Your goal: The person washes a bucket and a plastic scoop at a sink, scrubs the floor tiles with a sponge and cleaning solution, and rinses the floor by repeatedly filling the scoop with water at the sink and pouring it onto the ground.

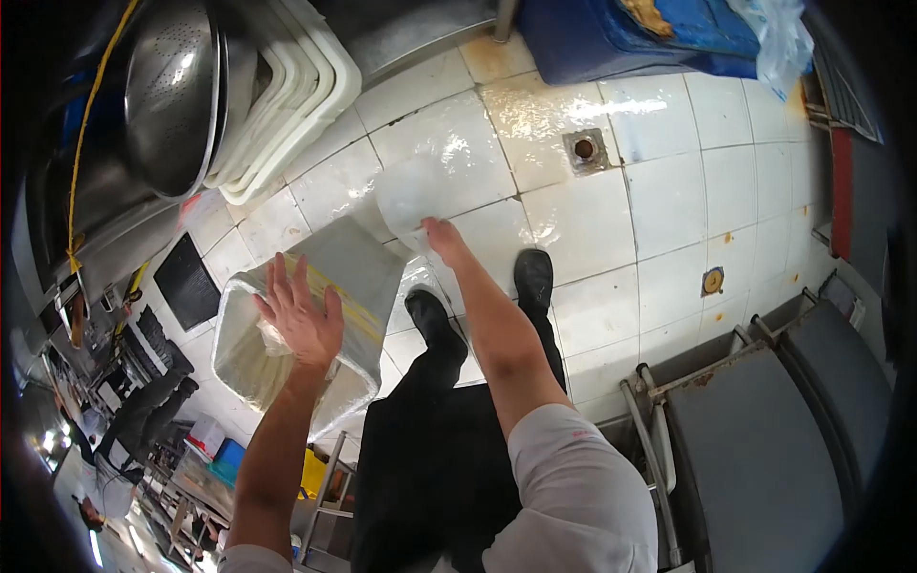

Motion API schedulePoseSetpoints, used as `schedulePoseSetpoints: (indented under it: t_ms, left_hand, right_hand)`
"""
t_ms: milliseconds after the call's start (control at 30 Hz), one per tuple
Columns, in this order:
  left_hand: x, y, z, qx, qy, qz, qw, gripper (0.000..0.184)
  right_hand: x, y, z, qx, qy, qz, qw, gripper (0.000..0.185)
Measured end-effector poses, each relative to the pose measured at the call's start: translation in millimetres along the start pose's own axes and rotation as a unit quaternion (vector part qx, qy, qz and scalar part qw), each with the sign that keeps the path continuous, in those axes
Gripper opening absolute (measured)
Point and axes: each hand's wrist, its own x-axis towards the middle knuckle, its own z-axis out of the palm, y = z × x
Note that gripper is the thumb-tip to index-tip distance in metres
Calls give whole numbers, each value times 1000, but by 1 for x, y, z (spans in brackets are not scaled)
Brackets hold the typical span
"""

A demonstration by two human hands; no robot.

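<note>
My left hand (pixel 304 320) is spread open over the near rim of a tall whitish bin (pixel 368 258), which is tilted with its mouth toward me. Clear plastic shows inside the bin's mouth. To the right of the bin, my right hand (pixel 439 237) is closed on the edge of a round, translucent whitish sheet (pixel 409 196). The sheet hangs above the wet tiled floor, and what it is made of is hard to tell.
Stacked white tubs (pixel 320 105) and a metal colander (pixel 170 91) stand upper left. A blue container (pixel 611 48) is at the top, near a floor drain (pixel 586 150). Grey panels (pixel 755 458) stand lower right. A person (pixel 119 487) is far left.
</note>
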Motion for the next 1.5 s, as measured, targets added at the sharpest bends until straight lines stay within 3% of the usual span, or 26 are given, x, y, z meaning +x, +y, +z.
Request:
schedulePoseSetpoints:
  t_ms: [100,267,433,667,967,1100,1200,1300,1400,1500]
  left_hand:
    - [2,0,1,-1,-2,-5,1000,60]
    - [4,1,2,2,-4,-13,1000,57]
    - [5,1,3,10,-5,-15,1000,57]
    - [5,2,2,17,-9,-10,1000,57]
    - [2,3,3,23,-8,-2,1000,57]
    - [-1,2,5,29,-7,3,1000,57]
    - [-2,3,6,30,-8,2,1000,58]
    - [-3,3,4,25,-2,3,1000,58]
    - [-7,1,4,32,-2,2,999,59]
    - [-5,1,8,47,3,-9,999,58]
  right_hand:
    - [72,-2,34,31,-46,96,994,49]
    - [118,-55,54,183,-80,87,976,41]
    - [143,-99,33,305,-89,121,941,35]
    - [138,-103,-18,432,-85,140,887,36]
    - [85,-54,-55,362,3,135,922,31]
    - [51,0,-63,247,75,80,963,25]
    - [-12,24,-91,53,118,-43,991,22]
    - [-55,60,-115,-23,61,-121,990,25]
    - [-82,101,-121,-123,17,-80,989,30]
    - [-104,126,-119,-83,29,20,996,24]
